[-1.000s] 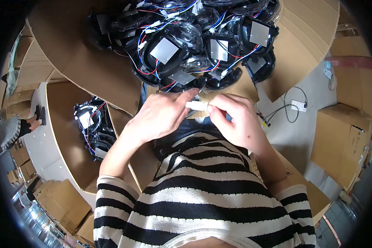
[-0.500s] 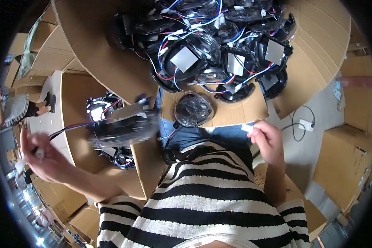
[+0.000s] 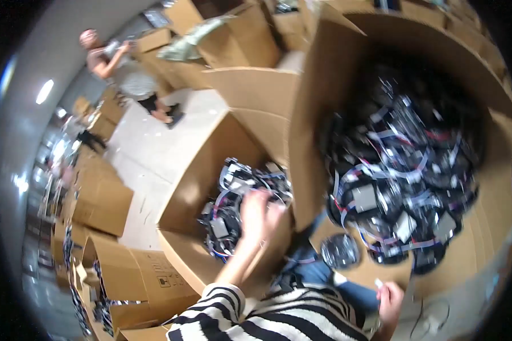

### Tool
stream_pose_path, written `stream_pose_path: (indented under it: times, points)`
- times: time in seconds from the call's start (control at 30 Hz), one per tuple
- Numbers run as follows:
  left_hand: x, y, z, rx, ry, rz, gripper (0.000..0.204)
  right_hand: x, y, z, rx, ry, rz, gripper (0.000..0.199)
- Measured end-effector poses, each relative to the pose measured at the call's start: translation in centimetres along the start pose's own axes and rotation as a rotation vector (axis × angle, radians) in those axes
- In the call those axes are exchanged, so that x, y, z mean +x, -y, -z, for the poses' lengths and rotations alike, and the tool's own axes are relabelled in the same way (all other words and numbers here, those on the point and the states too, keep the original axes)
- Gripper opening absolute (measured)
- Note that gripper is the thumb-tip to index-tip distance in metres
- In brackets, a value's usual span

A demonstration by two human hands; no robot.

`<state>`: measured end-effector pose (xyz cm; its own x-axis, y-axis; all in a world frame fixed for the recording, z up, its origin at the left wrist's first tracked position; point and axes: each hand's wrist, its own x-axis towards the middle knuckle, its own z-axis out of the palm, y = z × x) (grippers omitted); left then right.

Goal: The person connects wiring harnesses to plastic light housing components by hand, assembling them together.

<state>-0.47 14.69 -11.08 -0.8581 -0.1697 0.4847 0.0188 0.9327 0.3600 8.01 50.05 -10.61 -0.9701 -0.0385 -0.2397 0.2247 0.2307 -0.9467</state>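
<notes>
My left hand (image 3: 257, 219) reaches into an open cardboard box (image 3: 186, 258), over black lamp-like units (image 3: 219, 227) with silver plates and coloured wires. Its fingers are blurred and partly hidden, so what they hold does not show. My right hand (image 3: 389, 301) is closed near my lap, pinching a small white piece (image 3: 378, 282). Just beyond it, one unit with a clear rounded cover (image 3: 340, 251) lies on a cardboard flap (image 3: 372, 275). More black units with clear covers and wires (image 3: 404, 176) are heaped in the larger box.
The tall wall of the larger box (image 3: 307, 131) stands between the two boxes. Further cartons (image 3: 136, 278) are at the lower left. Another person (image 3: 133, 77) stands on the pale floor at the far left. A cable (image 3: 432, 324) lies on the floor at the right.
My view has swung to the left. My left hand, earlier out to the side with wires trailing to a moving unit, is now down in the smaller box. My right hand still pinches the white piece.
</notes>
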Motion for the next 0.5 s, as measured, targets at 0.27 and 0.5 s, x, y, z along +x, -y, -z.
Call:
stream_pose_path:
  times: [0.27, 0.5]
  points:
    - [-1.9, -7.5, -11.4, -0.071, 0.377, -0.238, 0.045, 0.2, 2.2, -0.9, -0.082, 0.163, 0.037, 0.016]
    - [-0.9, -7.4, -17.7, 0.319, 0.472, -0.438, 0.014, 0.0, 1.2, -0.9, -0.045, 0.112, 0.065, 0.012]
